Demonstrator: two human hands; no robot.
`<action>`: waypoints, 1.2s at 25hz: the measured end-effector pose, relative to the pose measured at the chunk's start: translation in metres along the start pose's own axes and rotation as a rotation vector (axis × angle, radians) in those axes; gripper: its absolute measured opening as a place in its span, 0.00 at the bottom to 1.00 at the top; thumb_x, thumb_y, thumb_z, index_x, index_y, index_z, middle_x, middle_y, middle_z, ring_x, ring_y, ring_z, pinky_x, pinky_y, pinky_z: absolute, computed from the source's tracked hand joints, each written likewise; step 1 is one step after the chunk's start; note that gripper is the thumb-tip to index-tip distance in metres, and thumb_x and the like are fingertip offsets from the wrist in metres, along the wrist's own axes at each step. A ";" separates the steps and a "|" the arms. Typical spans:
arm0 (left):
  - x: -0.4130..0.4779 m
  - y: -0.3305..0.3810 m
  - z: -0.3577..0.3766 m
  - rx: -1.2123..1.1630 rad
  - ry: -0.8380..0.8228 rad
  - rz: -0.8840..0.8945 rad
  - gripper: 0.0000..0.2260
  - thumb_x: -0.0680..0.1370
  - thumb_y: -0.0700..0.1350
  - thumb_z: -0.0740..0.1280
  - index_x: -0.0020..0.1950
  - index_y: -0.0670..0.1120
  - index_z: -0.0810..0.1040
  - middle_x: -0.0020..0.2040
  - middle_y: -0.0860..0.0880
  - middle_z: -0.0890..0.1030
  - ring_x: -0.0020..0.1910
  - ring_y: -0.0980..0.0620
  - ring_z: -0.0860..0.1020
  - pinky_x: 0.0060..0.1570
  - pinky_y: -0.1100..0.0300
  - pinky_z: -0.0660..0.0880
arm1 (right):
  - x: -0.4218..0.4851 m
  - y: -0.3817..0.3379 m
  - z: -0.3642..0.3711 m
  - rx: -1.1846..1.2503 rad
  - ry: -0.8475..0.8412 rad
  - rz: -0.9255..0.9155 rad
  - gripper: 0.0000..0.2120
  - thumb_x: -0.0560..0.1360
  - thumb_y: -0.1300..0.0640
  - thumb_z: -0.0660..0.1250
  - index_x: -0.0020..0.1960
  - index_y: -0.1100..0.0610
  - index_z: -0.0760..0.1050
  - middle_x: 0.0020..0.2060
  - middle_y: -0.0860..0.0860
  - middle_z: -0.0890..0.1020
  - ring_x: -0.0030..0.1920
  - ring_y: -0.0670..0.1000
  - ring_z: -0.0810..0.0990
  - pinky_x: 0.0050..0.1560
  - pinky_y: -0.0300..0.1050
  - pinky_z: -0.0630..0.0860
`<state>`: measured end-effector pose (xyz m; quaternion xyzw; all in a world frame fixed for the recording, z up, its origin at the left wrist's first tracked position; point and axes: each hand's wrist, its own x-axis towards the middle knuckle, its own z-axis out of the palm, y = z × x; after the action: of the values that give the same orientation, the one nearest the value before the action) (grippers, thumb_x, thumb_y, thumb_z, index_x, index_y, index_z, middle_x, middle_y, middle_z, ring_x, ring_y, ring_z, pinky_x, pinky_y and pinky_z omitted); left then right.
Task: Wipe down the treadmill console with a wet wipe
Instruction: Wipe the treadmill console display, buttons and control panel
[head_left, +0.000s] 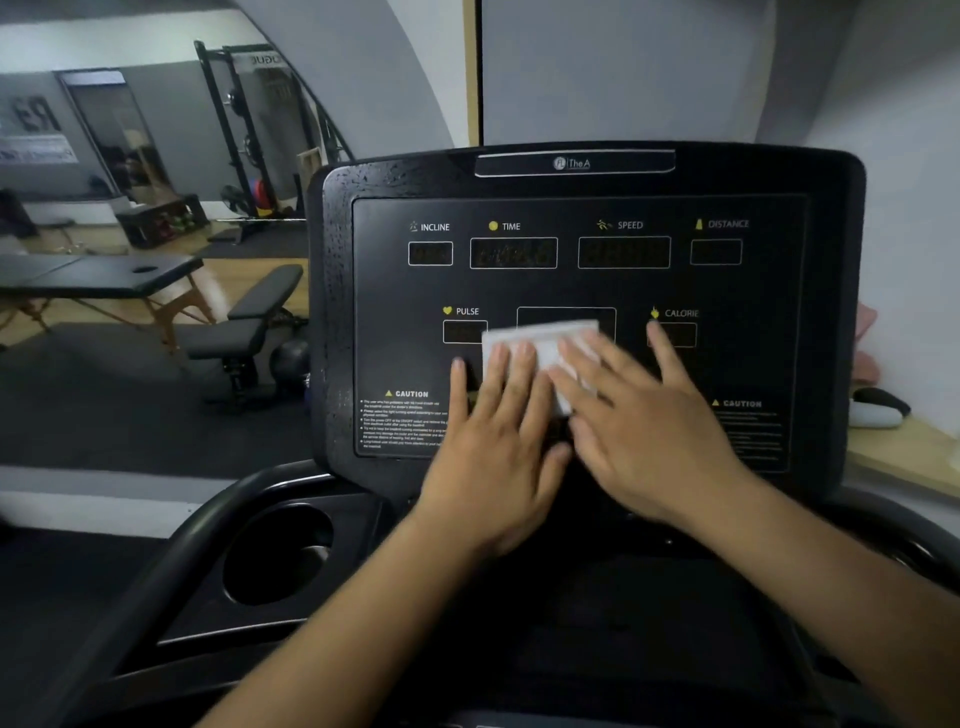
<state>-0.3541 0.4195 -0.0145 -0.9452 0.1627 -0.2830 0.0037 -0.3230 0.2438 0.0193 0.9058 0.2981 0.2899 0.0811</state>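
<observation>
I'm in a gym: left of the treadmill console (582, 249) stand a squat rack (244, 130), weight bench (249, 322) and massage table (104, 275).

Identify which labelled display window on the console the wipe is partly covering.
The unlabelled centre window, between PULSE and CALORIE: the white wet wipe overlaps its lower edge. The four top-row windows sit clear above both hands.

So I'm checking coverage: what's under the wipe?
The wet wipe lies on the console, covering the lower edge of the centre window. Both hands press it; anything beneath is hidden.
</observation>
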 end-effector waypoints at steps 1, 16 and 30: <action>-0.024 0.011 0.007 -0.023 -0.030 0.019 0.30 0.80 0.56 0.52 0.77 0.39 0.61 0.78 0.37 0.59 0.78 0.37 0.54 0.72 0.31 0.50 | -0.023 -0.009 0.008 0.011 -0.014 -0.032 0.27 0.77 0.47 0.52 0.71 0.57 0.70 0.73 0.53 0.70 0.75 0.54 0.64 0.71 0.71 0.55; -0.029 0.054 0.017 -0.042 -0.125 0.129 0.29 0.82 0.60 0.49 0.78 0.44 0.61 0.80 0.44 0.58 0.80 0.45 0.52 0.71 0.30 0.49 | -0.093 0.019 0.020 0.071 -0.066 0.047 0.28 0.80 0.44 0.51 0.75 0.57 0.64 0.74 0.53 0.67 0.77 0.52 0.58 0.72 0.68 0.56; -0.014 0.052 0.012 0.013 -0.078 0.181 0.25 0.82 0.57 0.51 0.73 0.45 0.71 0.78 0.45 0.64 0.79 0.47 0.56 0.70 0.28 0.47 | -0.028 0.043 -0.003 0.326 0.126 0.213 0.11 0.67 0.61 0.68 0.49 0.54 0.79 0.41 0.48 0.77 0.47 0.53 0.73 0.47 0.47 0.62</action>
<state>-0.3741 0.3735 -0.0371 -0.9369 0.2451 -0.2456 0.0414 -0.3221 0.1921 0.0221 0.9135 0.2480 0.3008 -0.1166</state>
